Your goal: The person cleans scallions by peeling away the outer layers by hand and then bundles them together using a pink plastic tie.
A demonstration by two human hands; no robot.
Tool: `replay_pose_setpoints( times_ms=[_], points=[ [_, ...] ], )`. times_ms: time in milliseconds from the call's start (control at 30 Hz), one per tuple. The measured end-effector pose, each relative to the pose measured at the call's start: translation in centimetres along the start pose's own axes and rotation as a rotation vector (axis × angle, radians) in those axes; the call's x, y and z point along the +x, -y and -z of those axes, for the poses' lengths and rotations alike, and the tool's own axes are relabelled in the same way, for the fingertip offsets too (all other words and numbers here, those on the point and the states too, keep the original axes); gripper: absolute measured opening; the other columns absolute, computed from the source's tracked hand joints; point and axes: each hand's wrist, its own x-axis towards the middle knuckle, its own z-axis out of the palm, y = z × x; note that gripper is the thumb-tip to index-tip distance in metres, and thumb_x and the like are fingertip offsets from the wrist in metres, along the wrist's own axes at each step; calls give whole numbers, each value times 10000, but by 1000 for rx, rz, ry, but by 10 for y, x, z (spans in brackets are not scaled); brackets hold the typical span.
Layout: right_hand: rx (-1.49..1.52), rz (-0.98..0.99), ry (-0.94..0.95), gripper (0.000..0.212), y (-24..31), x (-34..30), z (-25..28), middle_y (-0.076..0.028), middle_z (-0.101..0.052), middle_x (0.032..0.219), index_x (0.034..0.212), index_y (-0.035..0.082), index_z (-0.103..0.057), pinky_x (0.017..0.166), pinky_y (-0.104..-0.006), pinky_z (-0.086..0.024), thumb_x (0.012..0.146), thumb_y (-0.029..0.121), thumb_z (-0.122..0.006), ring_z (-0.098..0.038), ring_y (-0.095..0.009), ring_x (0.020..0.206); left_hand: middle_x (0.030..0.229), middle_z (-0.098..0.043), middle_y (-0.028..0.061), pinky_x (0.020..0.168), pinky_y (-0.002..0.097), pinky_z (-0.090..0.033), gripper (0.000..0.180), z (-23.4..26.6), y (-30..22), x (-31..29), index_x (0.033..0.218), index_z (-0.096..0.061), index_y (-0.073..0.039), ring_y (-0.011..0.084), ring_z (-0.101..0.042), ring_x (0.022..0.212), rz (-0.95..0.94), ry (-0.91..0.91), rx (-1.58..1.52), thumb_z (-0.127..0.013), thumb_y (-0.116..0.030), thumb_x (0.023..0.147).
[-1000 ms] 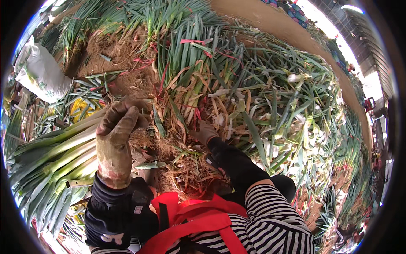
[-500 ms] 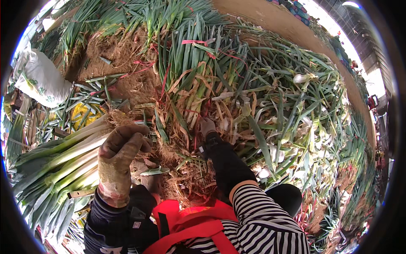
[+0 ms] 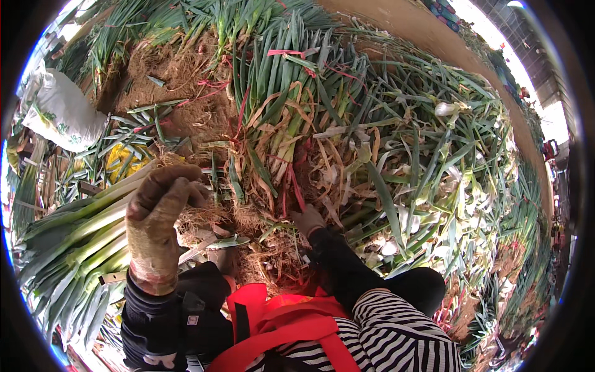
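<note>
My left hand, in a dirty tan work glove, is raised with its fingers curled together. Whatever lies inside those fingers, if anything, is hidden. Beside it rest trimmed leeks, white stems toward the glove and green leaves toward the lower left. Farther right, my gloved right hand is closed on a red tie strip. That strip stretches up to the base of a bundle of untrimmed leeks, which has dried brown leaves and a second red band round its green tops.
Loose leeks and torn leaves heap up on the right. More bundles stand along the far side. A white sack sits at far left, near a yellow bag. Root trimmings cover the ground before me.
My right hand has drawn back toward me, and the red strip is pulled longer and tauter. My left hand has shifted slightly left and lower, fingers still curled.
</note>
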Motion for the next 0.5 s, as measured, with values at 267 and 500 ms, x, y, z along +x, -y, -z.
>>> replay_pose_setpoints(
  times_ms=[267, 500],
  points=[
    [-260, 521, -530, 943, 99, 12, 20, -243, -423, 1341, 1446, 0, -197, 929, -459, -442, 825, 604, -570, -425, -334, 1255, 813, -627, 71, 739, 270, -453, 217, 13, -9, -18, 1036, -619, 39, 132, -583, 759, -37, -120, -64, -547, -119, 906],
    [-854, 424, -328, 1088, 194, 87, -15, -271, -213, 1490, 1482, 19, -90, 1089, -566, -150, 773, 783, -401, -214, -461, 1364, 708, -563, 77, 842, 359, -470, 294, 26, -17, -25, 1003, -588, 65, 179, -571, 744, 17, -183, -59, -535, -203, 896]
  ],
)
